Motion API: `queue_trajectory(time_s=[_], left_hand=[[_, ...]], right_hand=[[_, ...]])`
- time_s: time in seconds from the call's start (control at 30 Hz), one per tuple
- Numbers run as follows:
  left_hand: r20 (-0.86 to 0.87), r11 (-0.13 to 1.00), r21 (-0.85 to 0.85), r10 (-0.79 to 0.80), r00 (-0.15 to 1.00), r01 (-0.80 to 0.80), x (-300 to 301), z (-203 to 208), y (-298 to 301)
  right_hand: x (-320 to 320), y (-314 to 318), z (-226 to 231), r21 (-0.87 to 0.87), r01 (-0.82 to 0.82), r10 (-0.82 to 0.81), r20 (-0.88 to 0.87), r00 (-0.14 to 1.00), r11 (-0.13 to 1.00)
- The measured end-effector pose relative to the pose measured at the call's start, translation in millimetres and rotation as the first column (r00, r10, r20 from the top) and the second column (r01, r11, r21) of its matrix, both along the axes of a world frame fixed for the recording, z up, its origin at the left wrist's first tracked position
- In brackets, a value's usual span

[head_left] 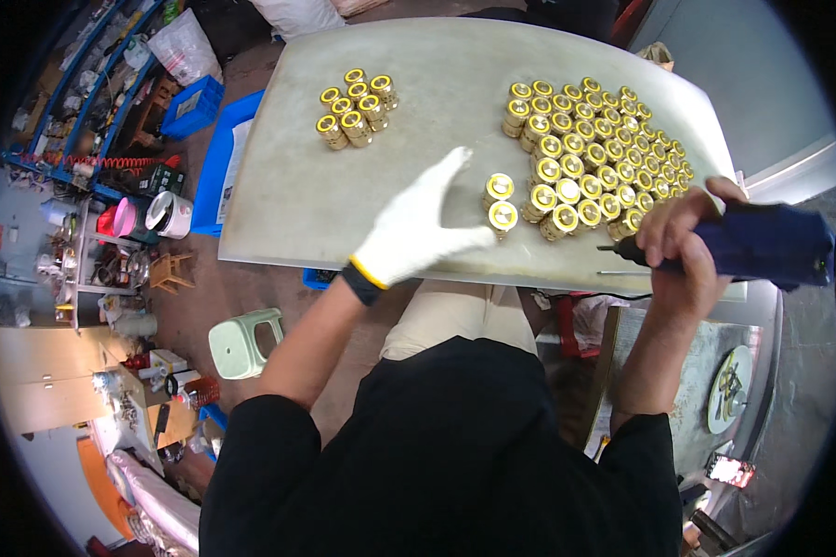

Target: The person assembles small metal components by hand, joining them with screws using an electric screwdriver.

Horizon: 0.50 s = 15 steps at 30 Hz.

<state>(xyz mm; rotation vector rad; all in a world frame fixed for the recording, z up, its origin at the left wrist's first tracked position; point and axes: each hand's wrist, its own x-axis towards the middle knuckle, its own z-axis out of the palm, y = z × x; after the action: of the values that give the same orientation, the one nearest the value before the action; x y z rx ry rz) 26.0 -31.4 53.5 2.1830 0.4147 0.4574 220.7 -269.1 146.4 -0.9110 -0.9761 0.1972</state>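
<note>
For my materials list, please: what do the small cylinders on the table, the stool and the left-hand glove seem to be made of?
Cylinders: metal, perhaps brass or brass-plated, polished; golden colour, glints on the tops.
Stool: likely moulded plastic, smooth-looking; even pale green, rounded edges.
Glove: probably knitted fabric, matt white; close-fitting, without shine, though the weave cannot be made out.

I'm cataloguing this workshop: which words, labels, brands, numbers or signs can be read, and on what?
No text can be read.
Lit rectangular screen, lower right: too small and blurred.
Dark-blue power tool in the bare right hand: no readable marking.
Gold-coloured metal cylinders: no readable marking.
</note>
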Motion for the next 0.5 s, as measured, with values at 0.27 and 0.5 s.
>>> queue_trajectory(time_s=[0.27,0.5], left_hand=[[0.127,0.931,0.168,0.304,0.944,-0.323,50.2,-56.1,-63.9],[0.044,0.94,0.173,0.291,0.956,-0.294,22.2,-50.4,-26.2]], right_hand=[[-8.9,24.3,-15.1,-0.003,-0.056,0.056,-0.029,0.998,0.998],[-6.8,26.9,-15.9,-0.027,-0.041,0.039,-0.078,0.996,0.999]])
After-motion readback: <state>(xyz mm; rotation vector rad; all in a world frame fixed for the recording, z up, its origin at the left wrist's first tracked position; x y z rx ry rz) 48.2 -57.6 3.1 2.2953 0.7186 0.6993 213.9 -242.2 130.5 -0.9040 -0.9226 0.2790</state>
